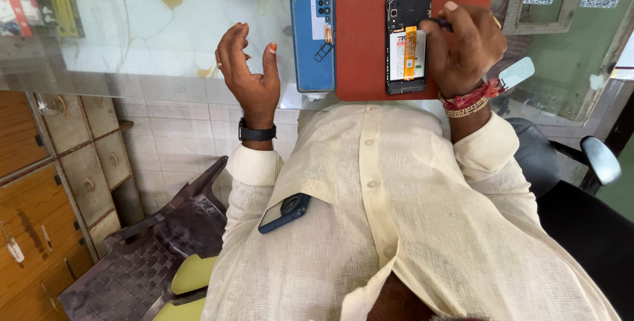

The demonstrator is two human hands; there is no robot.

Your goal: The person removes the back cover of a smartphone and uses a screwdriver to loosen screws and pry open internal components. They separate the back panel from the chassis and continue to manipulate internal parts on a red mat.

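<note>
**Opened phone on the red mat, 2 hands above it**

From the head view I see my right hand (465, 47) closed narrow around a small dark tool (441, 24), its tip at the upper right edge of the opened phone (407, 43). That phone lies back-off on a red mat (360, 43) on the glass surface (165, 37). Its blue back cover (312, 43) lies just beside the mat's left edge. My left hand (249, 70) hovers empty, fingers spread and curled, left of the cover. Another phone (284, 213) sticks out of my shirt pocket.
</note>
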